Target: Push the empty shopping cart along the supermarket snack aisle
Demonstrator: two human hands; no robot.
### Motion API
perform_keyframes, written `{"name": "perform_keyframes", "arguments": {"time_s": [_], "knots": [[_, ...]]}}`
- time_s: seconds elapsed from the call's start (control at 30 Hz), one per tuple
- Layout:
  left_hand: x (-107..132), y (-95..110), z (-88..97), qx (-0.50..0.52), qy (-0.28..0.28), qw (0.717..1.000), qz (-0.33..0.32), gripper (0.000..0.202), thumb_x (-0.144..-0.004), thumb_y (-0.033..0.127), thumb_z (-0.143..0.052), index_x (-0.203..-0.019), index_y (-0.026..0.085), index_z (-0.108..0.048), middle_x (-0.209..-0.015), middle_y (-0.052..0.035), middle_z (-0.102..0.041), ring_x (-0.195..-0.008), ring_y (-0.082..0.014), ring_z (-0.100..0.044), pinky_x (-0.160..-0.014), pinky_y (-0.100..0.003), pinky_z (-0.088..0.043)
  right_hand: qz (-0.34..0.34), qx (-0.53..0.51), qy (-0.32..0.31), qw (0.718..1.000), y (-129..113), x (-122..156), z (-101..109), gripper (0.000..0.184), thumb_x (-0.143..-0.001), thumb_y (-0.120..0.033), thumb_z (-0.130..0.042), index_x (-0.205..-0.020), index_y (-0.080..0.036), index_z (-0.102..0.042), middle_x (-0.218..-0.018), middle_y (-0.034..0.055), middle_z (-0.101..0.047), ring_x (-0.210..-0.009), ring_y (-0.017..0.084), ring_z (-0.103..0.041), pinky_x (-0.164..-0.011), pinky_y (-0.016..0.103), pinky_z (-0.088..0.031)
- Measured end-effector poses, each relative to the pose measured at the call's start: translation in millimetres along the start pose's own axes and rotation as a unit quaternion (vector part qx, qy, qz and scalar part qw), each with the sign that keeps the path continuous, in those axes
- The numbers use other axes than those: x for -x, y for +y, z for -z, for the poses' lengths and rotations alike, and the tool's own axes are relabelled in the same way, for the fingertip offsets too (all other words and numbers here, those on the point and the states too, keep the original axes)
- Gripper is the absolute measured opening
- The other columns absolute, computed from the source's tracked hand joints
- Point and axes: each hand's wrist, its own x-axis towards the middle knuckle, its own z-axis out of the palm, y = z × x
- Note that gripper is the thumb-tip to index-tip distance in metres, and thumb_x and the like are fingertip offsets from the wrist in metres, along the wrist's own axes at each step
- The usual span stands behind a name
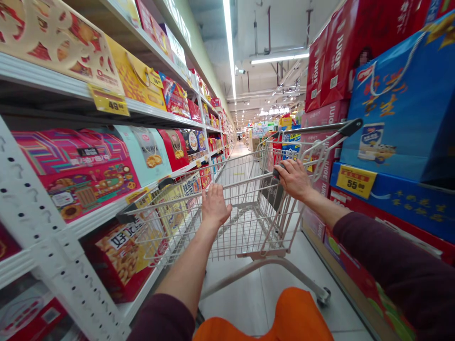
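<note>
A metal wire shopping cart (245,237) stands right in front of me, angled across the aisle, and its wire basket looks bare. My left hand (215,206) rests with its fingers over the cart's near top rail, the thumb to the right. Farther right along that rail, my right hand (295,180) is closed around the dark corner piece (279,171). The cart's handlebar (320,128) runs behind and above my right hand, ending in a dark grey cap. One wheel (323,297) shows at the lower right.
White shelving (46,227) with boxed snacks lines the left, close to the cart's corner. Stacked red cartons (330,66) and a blue gift bag (401,109) with a yellow price tag (356,180) crowd the right. A pale tiled aisle (241,148) runs ahead.
</note>
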Motion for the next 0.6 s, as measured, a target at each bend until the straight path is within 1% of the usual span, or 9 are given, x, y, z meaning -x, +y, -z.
{"name": "perform_keyframes", "arguments": {"time_s": [0.07, 0.13, 0.23, 0.33, 0.43, 0.53, 0.6], "knots": [[0, 2, -0.3, 0.001, -0.002, 1.0, 0.002, 0.07, -0.079, 0.032, -0.058, -0.141, 0.007, -0.038, -0.151, -0.0178, -0.04, -0.144, -0.0307, -0.029, -0.12, -0.049, -0.022, -0.009, -0.017, 0.005, 1.0, -7, -1, -2, 0.037, -0.091, -0.023, -0.045, -0.122, -0.017, -0.064, -0.124, 0.0148, -0.059, -0.12, 0.029, -0.043, -0.106, 0.048, -0.031], [0, 3, -0.2, 0.003, -0.006, 1.0, 0.005, 0.071, -0.079, 0.033, -0.058, -0.142, 0.007, -0.037, -0.151, -0.0177, -0.04, -0.144, -0.0307, -0.029, -0.12, -0.05, -0.021, -0.002, -0.038, 0.011, 0.999, -20, -4, -5, 0.036, -0.09, -0.022, -0.046, -0.121, -0.017, -0.064, -0.124, 0.0149, -0.06, -0.119, 0.03, -0.042, -0.104, 0.048, -0.034], [0, 2, 1.1, 0.003, -0.014, 1.0, 0.009, 0.072, -0.079, 0.032, -0.058, -0.142, 0.007, -0.036, -0.152, -0.0177, -0.039, -0.145, -0.0308, -0.028, -0.12, -0.05, -0.02, 0.04, -0.065, 0.004, 0.997, -42, -10, -7, 0.036, -0.09, -0.021, -0.047, -0.121, -0.019, -0.064, -0.125, 0.0136, -0.059, -0.12, 0.029, -0.042, -0.104, 0.047, -0.034], [0, 0, 3.2, -0.003, -0.026, 1.0, 0.009, 0.073, -0.079, 0.032, -0.059, -0.143, 0.007, -0.035, -0.153, -0.0171, -0.037, -0.145, -0.0307, -0.026, -0.12, -0.05, -0.02, 0.069, -0.067, -0.012, 0.995, -50, -13, -6, 0.037, -0.089, -0.02, -0.048, -0.124, -0.02, -0.062, -0.125, 0.0126, -0.06, -0.12, 0.028, -0.043, -0.105, 0.046, -0.033], [0, -2, 5.0, -0.006, -0.035, 0.999, 0.005, 0.074, -0.079, 0.033, -0.059, -0.144, 0.007, -0.035, -0.154, -0.0166, -0.036, -0.146, -0.0301, -0.025, -0.12, -0.05, -0.02, 0.077, -0.039, -0.014, 0.996, -37, -11, -3, 0.037, -0.089, -0.02, -0.048, -0.124, -0.02, -0.062, -0.125, 0.012, -0.06, -0.12, 0.028, -0.044, -0.106, 0.047, -0.03], [0, -1, 5.1, -0.006, -0.034, 0.999, 0.003, 0.073, -0.08, 0.033, -0.058, -0.144, 0.007, -0.034, -0.154, -0.0163, -0.035, -0.146, -0.0295, -0.025, -0.12, -0.05, -0.019, 0.052, -0.005, 0.0, 0.999, -16, -5, -1, 0.037, -0.09, -0.024, -0.046, -0.123, -0.019, -0.062, -0.124, 0.0122, -0.061, -0.12, 0.029, -0.045, -0.107, 0.049, -0.028], [0, 0, 4.6, -0.004, -0.033, 0.999, 0.004, 0.073, -0.08, 0.032, -0.058, -0.144, 0.007, -0.034, -0.155, -0.0165, -0.035, -0.146, -0.0295, -0.024, -0.121, -0.05, -0.019, 0.032, 0.003, 0.01, 0.999, -5, -1, -2, 0.037, -0.091, -0.025, -0.045, -0.123, -0.019, -0.063, -0.125, 0.0125, -0.06, -0.121, 0.029, -0.045, -0.107, 0.049, -0.029]]}}
